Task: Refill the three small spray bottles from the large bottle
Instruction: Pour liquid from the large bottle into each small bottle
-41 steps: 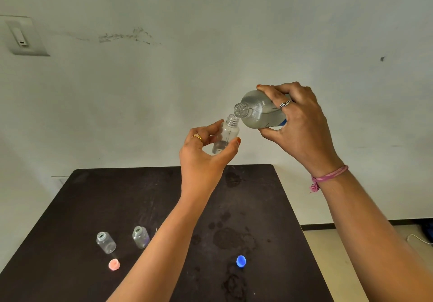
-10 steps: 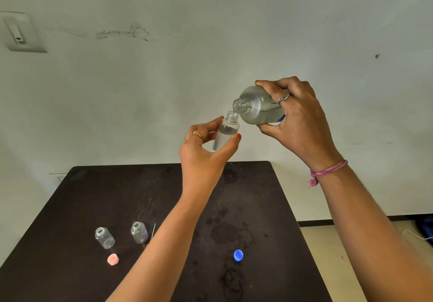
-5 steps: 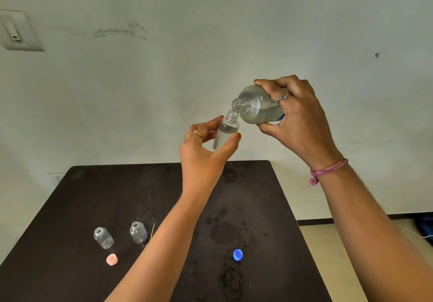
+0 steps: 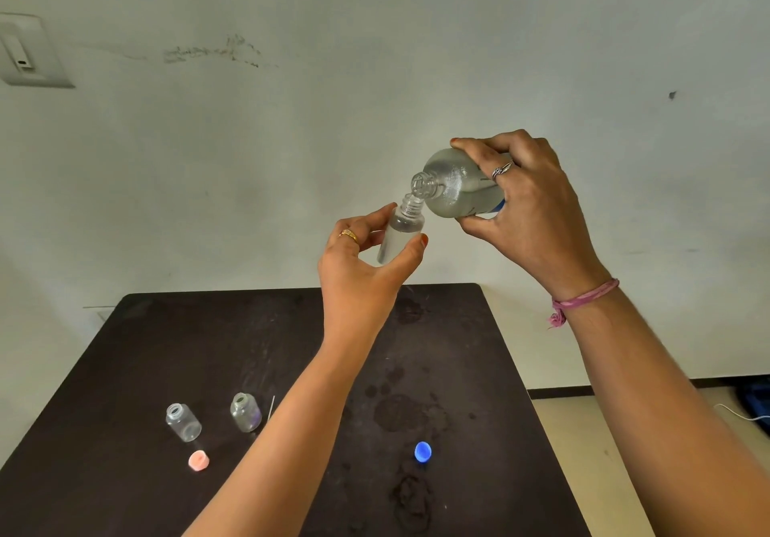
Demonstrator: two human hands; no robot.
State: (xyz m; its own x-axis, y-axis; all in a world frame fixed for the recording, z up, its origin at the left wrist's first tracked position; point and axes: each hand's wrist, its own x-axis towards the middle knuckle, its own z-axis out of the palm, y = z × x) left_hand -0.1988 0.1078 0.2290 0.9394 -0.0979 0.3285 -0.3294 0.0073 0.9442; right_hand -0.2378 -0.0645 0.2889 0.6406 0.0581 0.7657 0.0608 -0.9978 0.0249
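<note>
Left hand [image 4: 366,274] grips a small spray bottle [image 4: 401,230], apparently fuller than seconds ago, as right hand [image 4: 529,211] clasps the tilted large bottle [image 4: 454,186], pouring.

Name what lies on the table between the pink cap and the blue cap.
In the head view, only the left forearm crosses above bare dark table between the pink cap and blue cap.
</note>
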